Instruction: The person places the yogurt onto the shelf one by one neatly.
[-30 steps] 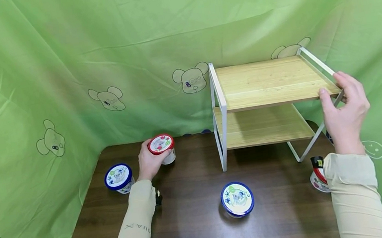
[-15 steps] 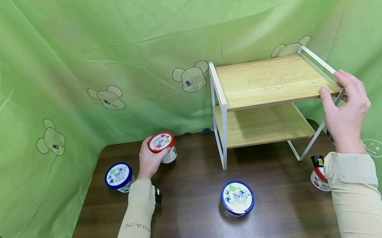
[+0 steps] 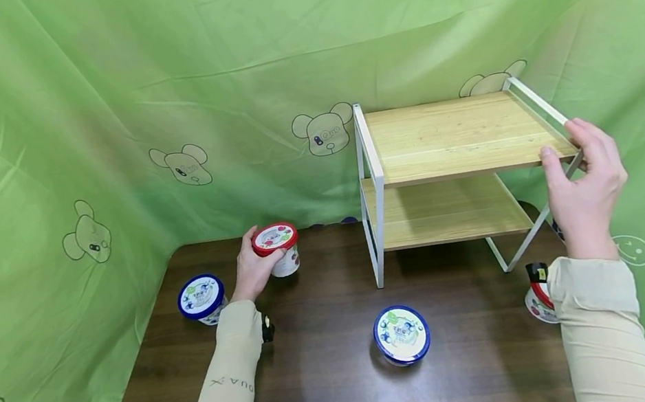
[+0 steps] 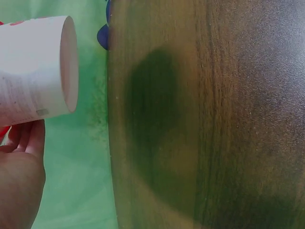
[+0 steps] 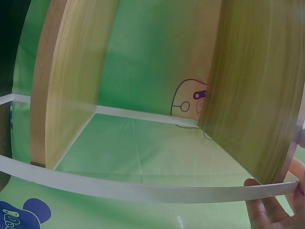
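Note:
My left hand (image 3: 251, 270) grips a white paper tub with a red lid (image 3: 274, 238) by its upper side, thumb in front and fingers behind. In the left wrist view the tub's bare base (image 4: 70, 64) shows, held off the dark wooden table, with a shadow on the wood. My right hand (image 3: 587, 193) holds the front right corner of a two-tier shelf (image 3: 463, 138) with wooden boards and a white metal frame. From the right wrist, the fingertips (image 5: 257, 205) curl round the white frame bar (image 5: 143, 192) beside the top board.
One blue-lidded tub (image 3: 201, 296) stands left of my left forearm, another (image 3: 402, 335) at the middle front. A second red-lidded tub (image 3: 540, 305) sits at the right, partly hidden by my sleeve. Green printed cloth (image 3: 243, 88) hangs behind the table (image 3: 324, 339).
The red-lidded tub in my left hand has shifted slightly to the right. My right hand stays on the shelf corner, and the other tubs have not moved.

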`<action>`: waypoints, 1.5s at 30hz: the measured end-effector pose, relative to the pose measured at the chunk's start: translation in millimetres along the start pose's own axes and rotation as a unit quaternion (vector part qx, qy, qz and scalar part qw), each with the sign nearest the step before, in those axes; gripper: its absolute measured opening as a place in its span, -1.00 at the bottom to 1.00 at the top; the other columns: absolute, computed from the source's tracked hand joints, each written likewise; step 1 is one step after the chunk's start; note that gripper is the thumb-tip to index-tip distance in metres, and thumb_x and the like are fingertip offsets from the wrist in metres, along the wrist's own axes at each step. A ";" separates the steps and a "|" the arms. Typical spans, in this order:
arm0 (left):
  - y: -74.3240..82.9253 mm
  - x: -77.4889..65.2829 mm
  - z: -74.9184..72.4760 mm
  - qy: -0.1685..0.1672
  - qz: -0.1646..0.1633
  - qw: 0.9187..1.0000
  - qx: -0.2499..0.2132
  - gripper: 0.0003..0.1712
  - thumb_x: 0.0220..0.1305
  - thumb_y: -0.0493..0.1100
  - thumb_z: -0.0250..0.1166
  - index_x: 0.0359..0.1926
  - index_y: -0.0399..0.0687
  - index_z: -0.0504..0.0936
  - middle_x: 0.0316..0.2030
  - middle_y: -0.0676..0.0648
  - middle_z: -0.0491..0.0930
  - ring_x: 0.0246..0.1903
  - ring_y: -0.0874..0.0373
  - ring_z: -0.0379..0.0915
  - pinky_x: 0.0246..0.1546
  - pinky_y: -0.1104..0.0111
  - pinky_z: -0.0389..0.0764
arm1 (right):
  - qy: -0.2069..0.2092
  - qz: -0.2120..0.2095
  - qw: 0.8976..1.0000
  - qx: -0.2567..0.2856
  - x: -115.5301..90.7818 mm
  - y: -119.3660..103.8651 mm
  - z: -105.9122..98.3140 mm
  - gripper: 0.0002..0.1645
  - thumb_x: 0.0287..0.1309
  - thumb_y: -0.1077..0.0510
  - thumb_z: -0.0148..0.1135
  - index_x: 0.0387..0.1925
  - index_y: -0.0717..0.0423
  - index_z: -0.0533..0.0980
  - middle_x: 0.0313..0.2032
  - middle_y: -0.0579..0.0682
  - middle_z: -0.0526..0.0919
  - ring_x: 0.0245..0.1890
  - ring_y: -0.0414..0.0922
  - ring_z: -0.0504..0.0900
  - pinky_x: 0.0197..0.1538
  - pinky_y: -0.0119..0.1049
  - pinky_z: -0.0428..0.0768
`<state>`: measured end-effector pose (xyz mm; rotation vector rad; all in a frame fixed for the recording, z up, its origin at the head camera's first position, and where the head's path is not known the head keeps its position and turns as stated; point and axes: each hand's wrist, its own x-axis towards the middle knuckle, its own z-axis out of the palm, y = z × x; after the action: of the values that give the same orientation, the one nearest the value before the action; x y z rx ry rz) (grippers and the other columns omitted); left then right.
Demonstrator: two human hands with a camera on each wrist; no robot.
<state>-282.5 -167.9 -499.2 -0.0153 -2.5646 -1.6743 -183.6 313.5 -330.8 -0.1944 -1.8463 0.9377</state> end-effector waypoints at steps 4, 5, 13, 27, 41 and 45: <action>2.5 0.4 0.7 -0.007 0.001 1.000 -0.003 -0.02 0.21 -0.06 0.44 0.54 -0.08 0.14 0.34 -0.25 0.34 0.26 -0.16 0.31 0.25 -0.12 0.40 | -0.002 0.000 1.000 -0.003 -0.2 0.1 -0.1 -0.57 0.25 0.28 0.33 0.16 0.21 0.62 0.21 -0.08 0.60 0.10 -0.25 0.53 0.02 -0.54 0.46; 3.1 0.5 0.8 -0.008 0.001 1.000 -0.003 -0.03 0.20 -0.06 0.45 0.52 -0.10 0.16 0.33 -0.25 0.34 0.25 -0.16 0.31 0.24 -0.12 0.40 | -0.002 0.000 1.000 -0.003 -0.2 0.1 0.0 -0.57 0.25 0.28 0.33 0.16 0.20 0.62 0.21 -0.08 0.60 0.10 -0.26 0.53 0.02 -0.55 0.46; 11.9 2.5 1.9 -0.018 0.029 0.999 -0.004 -0.01 0.09 -0.04 0.52 0.46 -0.13 0.22 0.25 -0.23 0.42 0.20 -0.11 0.37 0.21 -0.08 0.42 | 0.000 0.002 1.000 -0.001 -0.3 0.3 0.6 -0.56 0.24 0.28 0.33 0.16 0.21 0.62 0.21 -0.07 0.61 0.09 -0.26 0.53 0.01 -0.55 0.46; 34.6 4.6 3.9 -0.053 0.077 0.995 0.042 0.08 -0.06 -0.03 0.58 0.44 -0.09 0.21 0.19 -0.12 0.34 0.11 -0.04 0.33 0.11 0.01 0.49 | 0.002 0.001 1.000 -0.001 0.3 1.3 0.6 -0.57 0.25 0.26 0.33 0.16 0.20 0.62 0.21 -0.09 0.61 0.09 -0.26 0.53 0.02 -0.55 0.46; 43.7 2.9 3.1 -0.086 0.096 0.991 0.047 0.08 -0.06 -0.02 0.64 0.42 0.03 0.24 0.14 -0.05 0.44 0.06 0.03 0.40 0.04 0.05 0.55 | 0.002 0.001 1.000 0.000 0.4 1.6 0.8 -0.56 0.25 0.27 0.33 0.17 0.20 0.62 0.21 -0.08 0.61 0.09 -0.26 0.53 0.02 -0.55 0.45; 45.7 4.5 4.6 -0.098 0.106 0.989 0.033 0.16 -0.11 -0.11 0.66 0.48 0.06 0.18 0.17 -0.05 0.41 0.08 0.04 0.38 0.07 0.05 0.54 | 0.004 0.002 1.000 0.002 0.6 1.9 1.1 -0.56 0.25 0.27 0.33 0.17 0.20 0.62 0.21 -0.11 0.61 0.08 -0.26 0.54 0.01 -0.55 0.45</action>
<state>-284.9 -145.5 -458.9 -0.4540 -2.6423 -1.5813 -185.3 314.5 -331.8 -0.1992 -1.8379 0.9413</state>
